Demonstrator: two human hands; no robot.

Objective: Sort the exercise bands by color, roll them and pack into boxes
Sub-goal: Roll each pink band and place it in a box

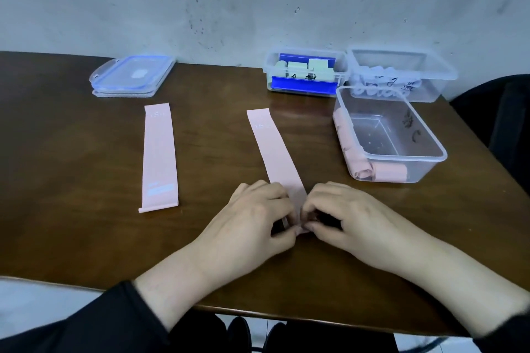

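A pink exercise band [274, 146] lies flat on the brown table [86, 152], running away from me. My left hand [255, 221] and my right hand [344, 215] both pinch its near end, which is curled up under the fingertips. A second pink band [159, 155] lies flat to the left, untouched. The nearest clear box [430, 163] at the right holds several rolled pink bands [370, 172] along its left and front walls.
Behind it stand a clear box with pale green rolls [304, 71] and blue inserts, and another clear box with whitish rolls [401, 80]. Stacked lids [132, 74] lie at the back left. A dark chair [504, 112] is at the right edge.
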